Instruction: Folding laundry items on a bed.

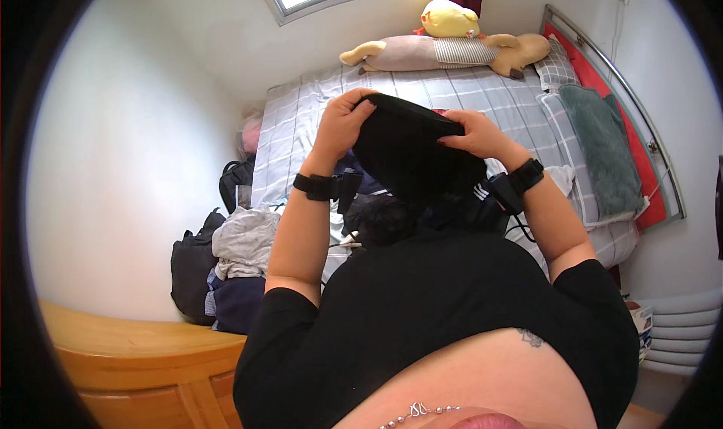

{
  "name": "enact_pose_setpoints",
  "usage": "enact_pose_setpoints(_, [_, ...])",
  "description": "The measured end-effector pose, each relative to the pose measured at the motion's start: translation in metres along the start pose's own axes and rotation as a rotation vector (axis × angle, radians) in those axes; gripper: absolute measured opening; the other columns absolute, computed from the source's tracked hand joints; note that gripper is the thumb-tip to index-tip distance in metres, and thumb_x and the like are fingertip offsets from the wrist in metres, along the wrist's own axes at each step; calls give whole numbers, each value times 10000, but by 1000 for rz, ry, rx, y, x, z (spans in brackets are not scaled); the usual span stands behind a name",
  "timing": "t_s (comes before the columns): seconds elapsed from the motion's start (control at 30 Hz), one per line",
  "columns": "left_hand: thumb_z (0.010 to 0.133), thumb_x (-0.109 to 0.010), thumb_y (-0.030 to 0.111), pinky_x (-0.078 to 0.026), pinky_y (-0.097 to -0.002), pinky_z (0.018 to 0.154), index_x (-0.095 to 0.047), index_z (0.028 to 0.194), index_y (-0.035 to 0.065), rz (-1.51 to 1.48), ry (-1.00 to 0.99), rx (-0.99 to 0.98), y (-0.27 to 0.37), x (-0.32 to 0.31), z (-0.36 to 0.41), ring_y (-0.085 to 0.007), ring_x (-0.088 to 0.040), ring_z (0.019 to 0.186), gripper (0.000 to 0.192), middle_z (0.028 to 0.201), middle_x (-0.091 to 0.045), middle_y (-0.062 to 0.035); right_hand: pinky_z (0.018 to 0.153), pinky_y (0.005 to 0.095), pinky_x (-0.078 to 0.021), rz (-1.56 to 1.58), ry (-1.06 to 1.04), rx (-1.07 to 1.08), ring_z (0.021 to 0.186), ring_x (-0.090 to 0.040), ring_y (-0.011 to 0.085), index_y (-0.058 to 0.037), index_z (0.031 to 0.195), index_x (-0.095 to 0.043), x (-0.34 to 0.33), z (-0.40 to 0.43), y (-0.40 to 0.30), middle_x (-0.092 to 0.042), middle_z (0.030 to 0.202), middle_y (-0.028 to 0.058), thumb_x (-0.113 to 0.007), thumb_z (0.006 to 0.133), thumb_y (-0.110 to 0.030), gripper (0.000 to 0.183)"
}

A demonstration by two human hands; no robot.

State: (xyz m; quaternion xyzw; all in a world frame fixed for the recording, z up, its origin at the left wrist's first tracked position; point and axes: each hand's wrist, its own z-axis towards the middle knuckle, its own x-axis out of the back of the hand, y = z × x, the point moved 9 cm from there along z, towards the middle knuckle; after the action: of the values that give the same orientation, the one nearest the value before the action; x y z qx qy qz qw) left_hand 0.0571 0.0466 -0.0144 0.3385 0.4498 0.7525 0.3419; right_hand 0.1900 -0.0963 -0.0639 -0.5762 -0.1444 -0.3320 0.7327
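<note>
Between my two hands a black fabric item (415, 152) is held up over the bed, its upper edge slanting down to the right. My left hand (344, 118) pinches the upper left corner, thumb in front. At the upper right edge, my right hand (477, 134) grips the same fabric between thumb and fingers. Whether it is a garment or a bag cannot be told. Dark clothes (384, 217) lie below it, partly hidden by the fabric and my chest. Black straps with small devices circle both wrists.
The bed (299, 129) has a grey checked sheet. A long plush animal (412, 53) and a yellow plush chick (449, 19) lie at its far side. A metal-framed headboard (638, 124) stands right. Heaped clothes (245, 242), a black backpack (195, 265) and wooden furniture (152, 355) are at left.
</note>
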Motion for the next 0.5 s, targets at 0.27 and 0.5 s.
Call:
enact_pose_setpoints(0.27, [899, -529, 156, -419, -227, 655, -604, 917, -6, 328, 222, -12, -22, 23, -3, -71, -508, 707, 179, 751, -585, 14, 711, 308, -454, 171, 147, -257, 756, -603, 205, 30, 971, -605, 7, -9, 49, -642, 843, 134, -591, 830, -220, 288])
enact_pose_setpoints(0.5, [903, -504, 139, -440, -255, 641, -595, 983, 13, 304, 128, -157, 9, -50, -28, -128, -550, 671, 175, 743, -599, -88, 591, 311, -517, 1239, 234, -423, 723, -617, 162, -5, 980, -567, -46, 5, 29, -626, 842, 70, -491, 911, -220, 238])
